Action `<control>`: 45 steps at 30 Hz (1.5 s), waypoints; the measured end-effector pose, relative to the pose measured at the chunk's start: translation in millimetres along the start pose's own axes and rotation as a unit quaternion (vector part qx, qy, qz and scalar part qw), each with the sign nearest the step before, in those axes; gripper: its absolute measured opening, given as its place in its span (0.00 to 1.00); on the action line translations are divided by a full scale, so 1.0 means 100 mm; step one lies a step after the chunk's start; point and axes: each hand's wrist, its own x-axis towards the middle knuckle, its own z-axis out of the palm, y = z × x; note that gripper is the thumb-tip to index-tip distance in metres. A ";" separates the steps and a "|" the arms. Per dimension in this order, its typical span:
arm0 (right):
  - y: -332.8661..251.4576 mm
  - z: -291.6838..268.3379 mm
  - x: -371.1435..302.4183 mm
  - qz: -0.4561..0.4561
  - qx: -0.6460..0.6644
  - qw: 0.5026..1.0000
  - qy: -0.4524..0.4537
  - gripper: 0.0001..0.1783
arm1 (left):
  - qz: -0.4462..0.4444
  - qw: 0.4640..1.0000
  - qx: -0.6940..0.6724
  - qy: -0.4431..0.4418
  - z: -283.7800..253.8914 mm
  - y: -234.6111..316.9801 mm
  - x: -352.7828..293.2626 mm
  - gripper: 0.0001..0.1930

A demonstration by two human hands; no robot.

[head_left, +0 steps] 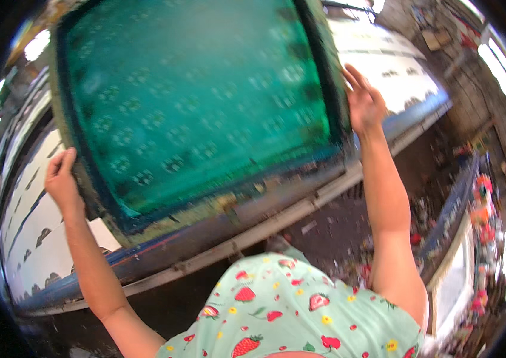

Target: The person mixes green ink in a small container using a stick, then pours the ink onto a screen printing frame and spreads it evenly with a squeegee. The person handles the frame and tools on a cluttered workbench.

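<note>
A large screen printing frame [205,113] fills the upper middle, tilted, with translucent green mesh that carries a repeated pale flower-like pattern. Dark smeared bands run along the inside of its worn border. My left hand [62,179] pinches the frame's left side, thumb and fingertips at the edge. On the opposite side, my right hand [363,101] holds the right edge with its fingers rather straight and the palm against the border; part of its grip is hidden behind the frame. Under the frame lies a long table [205,256] with a blue edge and a pale rail.
White printed sheets [32,232] with dark motifs lie on the table at left, and more white sheets [384,65] at upper right. Beyond a dark littered floor [330,232], another table edge [453,203] and colourful clutter [483,221] stand on the right.
</note>
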 end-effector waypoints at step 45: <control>1.01 -1.37 0.14 0.200 -0.080 0.977 0.001 0.39 | -0.185 0.973 0.116 -0.069 1.04 -1.39 -1.19 0.06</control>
